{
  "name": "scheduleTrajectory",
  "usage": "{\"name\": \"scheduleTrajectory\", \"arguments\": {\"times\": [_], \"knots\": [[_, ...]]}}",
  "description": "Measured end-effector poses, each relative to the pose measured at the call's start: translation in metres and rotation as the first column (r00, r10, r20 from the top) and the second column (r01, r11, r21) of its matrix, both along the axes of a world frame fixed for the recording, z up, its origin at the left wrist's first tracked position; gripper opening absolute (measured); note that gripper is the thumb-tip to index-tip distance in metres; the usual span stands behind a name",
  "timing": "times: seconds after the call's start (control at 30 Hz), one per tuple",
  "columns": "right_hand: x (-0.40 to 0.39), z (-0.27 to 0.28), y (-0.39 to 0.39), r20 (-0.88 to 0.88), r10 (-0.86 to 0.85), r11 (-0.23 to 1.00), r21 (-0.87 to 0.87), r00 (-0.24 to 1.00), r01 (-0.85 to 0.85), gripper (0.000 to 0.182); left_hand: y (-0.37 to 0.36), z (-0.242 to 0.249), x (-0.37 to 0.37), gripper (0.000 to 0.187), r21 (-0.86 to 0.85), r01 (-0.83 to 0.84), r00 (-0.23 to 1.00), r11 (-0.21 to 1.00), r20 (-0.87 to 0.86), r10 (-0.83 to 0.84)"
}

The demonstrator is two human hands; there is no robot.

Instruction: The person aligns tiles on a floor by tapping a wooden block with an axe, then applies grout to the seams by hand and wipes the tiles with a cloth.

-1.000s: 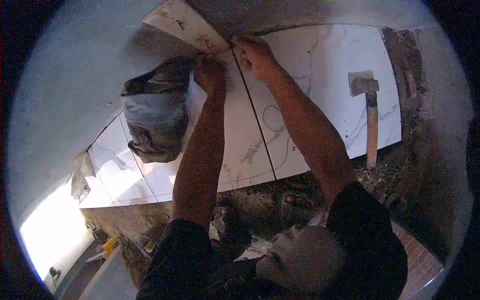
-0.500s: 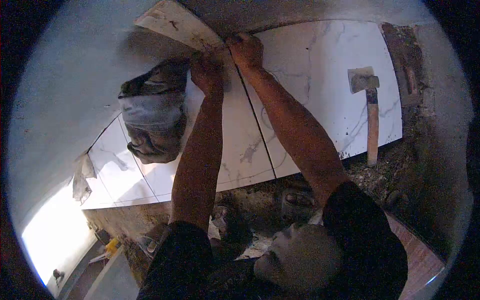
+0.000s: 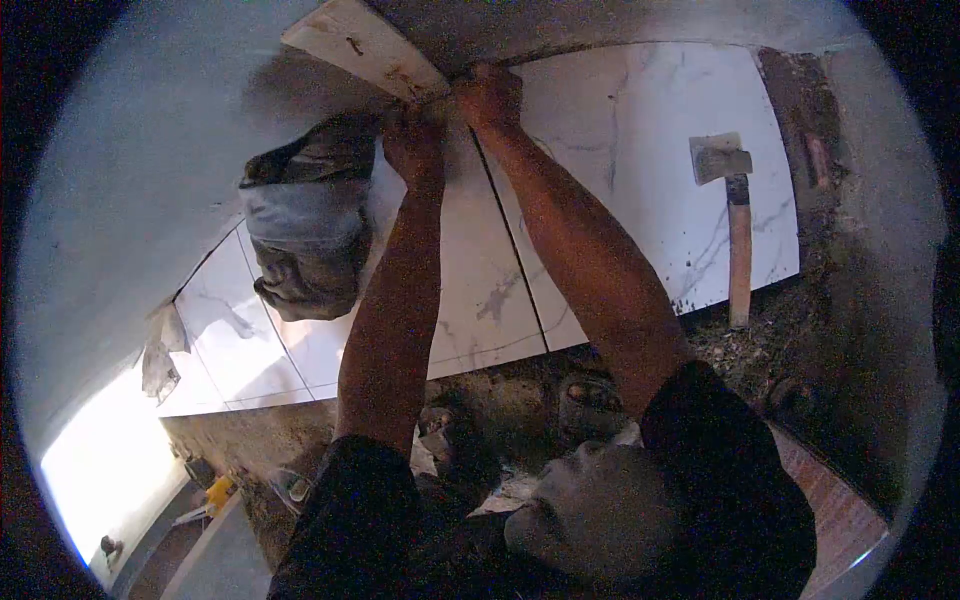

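My left hand (image 3: 413, 140) is at the lower end of a pale wooden board (image 3: 365, 48), its fingers curled in shadow. Beside it on the right, my right hand (image 3: 489, 98) has its fingers bent near the board's end and the top of a dark joint between tiles. What either hand grips is too dark to make out. White veined tiles (image 3: 580, 130) lie under both forearms. A bundle of dark and grey cloth (image 3: 305, 215) rests on the tiles left of my left forearm.
A hatchet-like hammer (image 3: 738, 220) with a wooden handle lies on the right tile. A grey rag (image 3: 163, 350) hangs at the far left tile edge. Rough rubble (image 3: 750, 350) borders the tiles at the lower right. My feet show below the tile edge. A yellow object (image 3: 220, 492) is at lower left.
The board has shifted slightly to the right and down, with both hands staying by its lower end. The whole view has moved a little.
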State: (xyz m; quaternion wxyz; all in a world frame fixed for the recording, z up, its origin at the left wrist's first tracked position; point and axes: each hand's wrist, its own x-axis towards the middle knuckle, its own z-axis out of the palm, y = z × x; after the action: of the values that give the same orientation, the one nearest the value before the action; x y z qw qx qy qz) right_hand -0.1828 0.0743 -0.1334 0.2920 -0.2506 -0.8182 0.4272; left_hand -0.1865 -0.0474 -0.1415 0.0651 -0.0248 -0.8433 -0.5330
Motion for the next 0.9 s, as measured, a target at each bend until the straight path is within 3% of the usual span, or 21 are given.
{"name": "scheduleTrajectory", "arguments": {"times": [0.03,0.07,0.13,0.17,0.23,0.27,0.3,0.37,0.43,0.47,0.5,0.57,0.63,0.73,0.8,0.9], "knots": [[-0.001,-0.003,0.001,-0.041,-0.006,0.999,-0.045,0.999,0.004,0.022,-0.002,0.000,0.002,0.031,0.049,0.038,0.999,0.998,-0.032,-0.036],[-0.001,-0.005,0.001,-0.046,-0.010,0.999,-0.043,0.999,0.008,0.022,-0.004,-0.003,0.003,0.032,0.230,0.113,0.993,0.967,-0.054,-0.103],[-0.009,-0.018,0.004,0.109,0.020,0.990,0.136,0.994,-0.035,0.024,-0.005,0.001,0.003,0.033,0.405,0.188,0.982,0.895,-0.101,-0.160],[-0.014,-0.026,0.007,0.156,0.026,0.979,0.196,0.987,-0.056,0.024,-0.006,0.004,0.006,0.033,0.416,0.130,0.983,0.900,0.065,-0.172],[-0.020,-0.040,0.020,0.340,0.103,0.955,0.228,0.935,-0.188,0.029,-0.011,0.017,0.023,0.033,0.414,0.068,0.958,0.908,0.226,-0.175],[-0.018,-0.039,0.021,0.399,0.127,0.944,0.232,0.908,-0.234,0.031,-0.014,0.023,0.040,0.033,0.533,0.039,0.953,0.845,0.233,-0.191],[-0.009,-0.022,0.018,0.272,0.118,0.987,0.071,0.955,-0.142,0.032,-0.016,0.031,0.055,0.034,0.644,0.010,0.948,0.765,0.237,-0.211],[-0.002,-0.013,0.015,0.144,0.090,0.992,-0.101,0.985,-0.075,0.033,-0.029,0.029,0.078,0.035,0.631,0.000,0.948,0.776,0.248,-0.201],[-0.005,-0.022,0.013,0.112,0.085,0.972,0.207,0.990,-0.107,0.038,-0.042,0.028,0.101,0.036,0.619,-0.021,0.947,0.785,0.263,-0.182],[-0.009,-0.024,0.022,0.112,0.091,0.971,0.209,0.990,-0.113,0.038,-0.049,0.030,0.112,0.036,0.643,-0.066,0.935,0.763,0.307,-0.177],[-0.012,-0.018,0.037,0.329,0.226,0.946,0.149,0.917,-0.286,0.034,-0.054,0.032,0.120,0.035,0.666,-0.109,0.922,0.738,0.346,-0.177],[-0.010,-0.014,0.036,0.519,0.352,0.896,0.055,0.779,-0.441,0.032,-0.063,0.036,0.136,0.035,0.642,-0.114,0.921,0.759,0.355,-0.162],[0.018,0.025,0.014,0.243,0.157,0.984,0.042,0.957,-0.172,0.032,-0.072,0.038,0.146,0.034,0.617,-0.122,0.920,0.777,0.365,-0.145],[0.019,0.021,0.017,0.283,0.204,0.978,-0.092,0.937,-0.185,0.031,-0.082,0.038,0.155,0.032,0.583,-0.120,0.898,0.804,0.409,-0.163],[0.021,0.011,0.015,0.232,0.200,0.980,-0.052,0.952,-0.194,0.029,-0.083,0.040,0.159,0.033,0.617,-0.031,0.919,0.786,0.326,-0.220],[0.021,-0.022,0.019,0.149,0.225,0.974,-0.019,0.963,-0.225,0.025,-0.080,0.035,0.157,0.033,0.569,-0.076,0.912,0.819,0.371,-0.173]]}}
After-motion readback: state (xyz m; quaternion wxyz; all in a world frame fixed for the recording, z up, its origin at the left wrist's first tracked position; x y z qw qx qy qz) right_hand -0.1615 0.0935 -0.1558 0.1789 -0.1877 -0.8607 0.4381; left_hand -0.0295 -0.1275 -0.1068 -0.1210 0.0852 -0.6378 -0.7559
